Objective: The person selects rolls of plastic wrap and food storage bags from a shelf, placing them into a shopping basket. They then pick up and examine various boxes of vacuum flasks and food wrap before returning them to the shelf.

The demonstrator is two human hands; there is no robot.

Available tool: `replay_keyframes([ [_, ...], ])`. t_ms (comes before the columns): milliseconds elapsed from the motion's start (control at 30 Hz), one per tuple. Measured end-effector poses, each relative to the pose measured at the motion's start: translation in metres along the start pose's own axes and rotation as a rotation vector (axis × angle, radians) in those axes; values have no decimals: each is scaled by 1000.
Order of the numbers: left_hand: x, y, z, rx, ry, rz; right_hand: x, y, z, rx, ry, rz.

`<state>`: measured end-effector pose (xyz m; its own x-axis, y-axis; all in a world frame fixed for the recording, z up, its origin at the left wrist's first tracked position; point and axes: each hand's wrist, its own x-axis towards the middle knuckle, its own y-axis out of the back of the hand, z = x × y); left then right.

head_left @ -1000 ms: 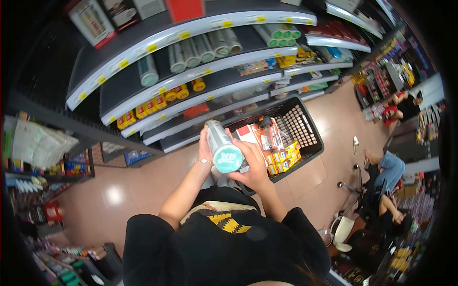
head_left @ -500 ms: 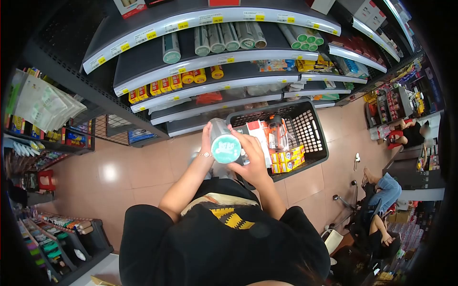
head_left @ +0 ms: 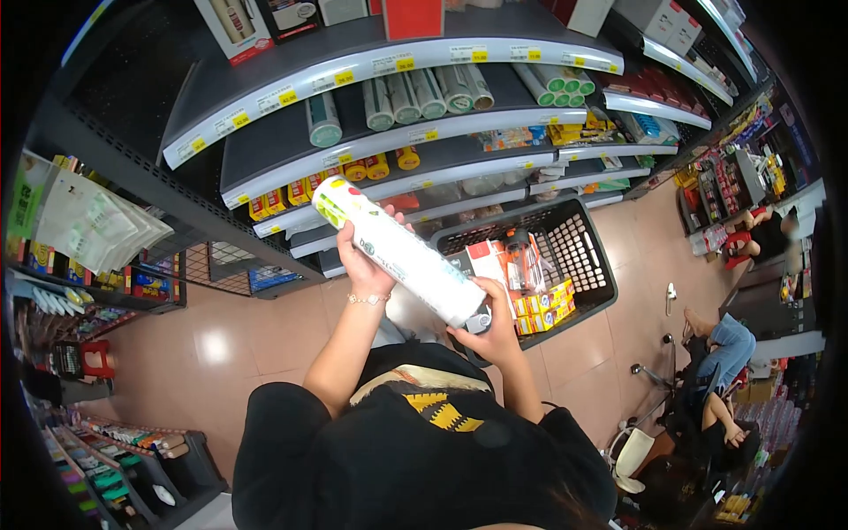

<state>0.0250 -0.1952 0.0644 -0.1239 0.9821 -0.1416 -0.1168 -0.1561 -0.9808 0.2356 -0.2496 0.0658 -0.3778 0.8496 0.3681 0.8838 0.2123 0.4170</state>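
Observation:
A long white roll (head_left: 402, 256) with printed green leaves and red fruit, like cling film or food bags, lies slantwise across both of my hands in front of my body. My left hand (head_left: 365, 261), with a bracelet at the wrist, wraps round its upper left part. At the lower right end, my right hand (head_left: 495, 325) grips the roll, with thumb and fingers closed round it. Just beyond my right hand stands a black shopping basket (head_left: 579, 252). In it are yellow boxes (head_left: 545, 306), an orange and clear item (head_left: 523, 265) and a red and white pack (head_left: 486, 261).
Ahead is a shelf rack (head_left: 389, 132) with several green-ended rolls (head_left: 430, 93) and, lower down, yellow-capped containers (head_left: 377, 166). Bags hang (head_left: 97, 221) at the left. To the right, a seated person (head_left: 729, 349) is near a chair base (head_left: 649, 375). Tiled floor (head_left: 274, 331) lies around me.
The roll has turned from end-on, green end towards me, to sideways with its printed side up. My left hand has gone up and left along it; my right hand has moved to its lower end.

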Motion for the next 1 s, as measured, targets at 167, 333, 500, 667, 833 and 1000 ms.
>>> replay_keyframes([
  [167,-7,-11,18,163,-132,-112,-1,-22,11,112,-4,19],
  [333,-12,-25,27,264,-242,9,19,-21,15,61,61,-40],
  [500,-9,-25,28,269,-283,117,22,-23,25,139,-74,-73],
  [667,3,1,30,311,-294,198,19,-29,33,252,-206,-78],
  [833,10,8,27,367,-339,241,15,-35,30,274,-267,-18],
  [1000,13,7,30,345,-305,232,14,-38,33,225,-223,-65],
])
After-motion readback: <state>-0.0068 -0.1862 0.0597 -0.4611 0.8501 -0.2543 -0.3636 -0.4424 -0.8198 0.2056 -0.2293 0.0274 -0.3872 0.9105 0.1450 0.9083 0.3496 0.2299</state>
